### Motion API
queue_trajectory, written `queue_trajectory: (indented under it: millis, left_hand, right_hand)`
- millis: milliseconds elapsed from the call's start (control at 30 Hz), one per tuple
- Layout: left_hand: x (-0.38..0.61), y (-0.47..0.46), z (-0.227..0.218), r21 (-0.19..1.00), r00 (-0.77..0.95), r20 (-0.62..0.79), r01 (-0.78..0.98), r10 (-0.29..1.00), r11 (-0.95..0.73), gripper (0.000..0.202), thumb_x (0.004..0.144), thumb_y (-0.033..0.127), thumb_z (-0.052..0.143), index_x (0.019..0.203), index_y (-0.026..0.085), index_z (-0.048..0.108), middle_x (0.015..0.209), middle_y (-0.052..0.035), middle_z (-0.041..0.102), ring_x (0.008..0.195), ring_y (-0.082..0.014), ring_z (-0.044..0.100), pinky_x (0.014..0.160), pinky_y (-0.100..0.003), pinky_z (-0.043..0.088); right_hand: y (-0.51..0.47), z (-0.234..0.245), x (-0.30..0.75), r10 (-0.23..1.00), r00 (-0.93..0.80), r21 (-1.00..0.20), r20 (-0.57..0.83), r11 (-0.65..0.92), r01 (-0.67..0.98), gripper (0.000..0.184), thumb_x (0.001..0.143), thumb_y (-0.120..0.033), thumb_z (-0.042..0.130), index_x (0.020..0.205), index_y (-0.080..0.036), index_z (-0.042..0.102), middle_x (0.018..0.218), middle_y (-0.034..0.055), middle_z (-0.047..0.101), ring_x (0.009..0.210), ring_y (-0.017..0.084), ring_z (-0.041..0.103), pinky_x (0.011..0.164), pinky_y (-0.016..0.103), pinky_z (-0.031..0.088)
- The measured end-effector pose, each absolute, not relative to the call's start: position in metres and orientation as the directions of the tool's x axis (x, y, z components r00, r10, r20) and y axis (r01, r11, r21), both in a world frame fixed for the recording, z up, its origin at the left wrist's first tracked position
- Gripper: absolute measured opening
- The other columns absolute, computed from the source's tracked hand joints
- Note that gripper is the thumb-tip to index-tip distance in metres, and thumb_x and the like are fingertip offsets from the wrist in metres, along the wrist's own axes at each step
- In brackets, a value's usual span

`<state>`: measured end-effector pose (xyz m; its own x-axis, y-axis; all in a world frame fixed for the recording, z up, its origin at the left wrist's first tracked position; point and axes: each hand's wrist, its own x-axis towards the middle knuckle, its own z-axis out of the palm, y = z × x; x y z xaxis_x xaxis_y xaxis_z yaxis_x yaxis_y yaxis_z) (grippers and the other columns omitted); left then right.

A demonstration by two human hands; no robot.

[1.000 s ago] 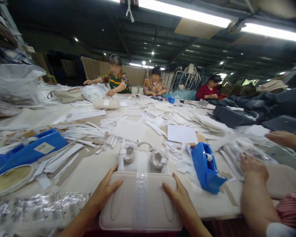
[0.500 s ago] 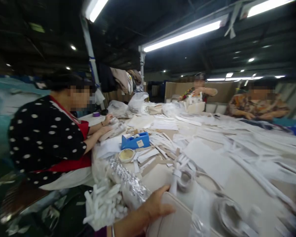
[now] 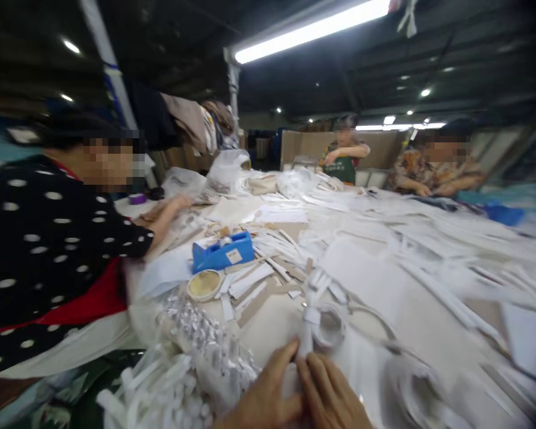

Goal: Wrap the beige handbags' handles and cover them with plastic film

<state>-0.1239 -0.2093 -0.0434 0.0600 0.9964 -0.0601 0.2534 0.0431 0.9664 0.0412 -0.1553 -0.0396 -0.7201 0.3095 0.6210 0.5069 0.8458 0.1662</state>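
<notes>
My left hand [image 3: 268,390] is at the bottom middle, thumb and fingers closed round the edge of a pale beige piece [image 3: 290,381]. Little of that piece shows between my hands, so its kind is unclear. Right beside it, my right hand [image 3: 333,390] presses on the piece with its fingers together, its fingertips close to my left hand's. Just beyond my fingers stands a roll of whitish strip [image 3: 330,326] with a loose white end. Another blurred roll [image 3: 415,384] sits to the right.
A blue tape dispenser [image 3: 223,251], a round tub [image 3: 204,285] and paper scraps [image 3: 252,280] lie ahead. At lower left are crinkled silvery wrapping [image 3: 209,342] and a bundle of white tubes [image 3: 156,387]. A co-worker [image 3: 49,238] sits close on the left; two others are across the table.
My right hand has come into view and joined my left at the piece. The view has shifted right, and the beige piece is now mostly hidden. The left co-worker's arm has reached forward.
</notes>
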Motion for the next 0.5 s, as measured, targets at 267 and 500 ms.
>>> queue_trajectory:
  millis: [267, 500]
  left_hand:
    - [-0.127, -0.207, -0.047, 0.950, -0.018, -0.086, 0.299, 0.996, 0.087, 0.066, 0.086, 0.039, 0.056, 0.147, 0.021, 0.036, 0.154, -0.0050, 0.036, 0.143, -0.0245, 0.030, 0.122, -0.039, 0.017]
    - [-0.128, -0.206, -0.053, 0.924, -0.069, -0.052, 0.374, 0.996, 0.074, 0.062, 0.087, 0.046, 0.054, 0.144, 0.024, 0.043, 0.148, -0.0037, 0.046, 0.140, -0.0275, 0.036, 0.118, -0.040, 0.026]
  right_hand:
    - [-0.159, -0.030, 0.040, 0.462, -0.723, -0.074, 0.514, 0.863, 0.499, 0.044, 0.091, -0.020, 0.044, 0.130, -0.002, 0.051, 0.117, 0.0180, 0.061, 0.094, 0.026, 0.056, 0.085, 0.037, 0.053]
    - [-0.155, -0.040, 0.037, 0.445, -0.742, -0.062, 0.502, 0.874, 0.482, 0.042, 0.090, -0.017, 0.046, 0.129, -0.002, 0.049, 0.114, 0.0163, 0.059, 0.087, 0.023, 0.052, 0.077, 0.035, 0.052]
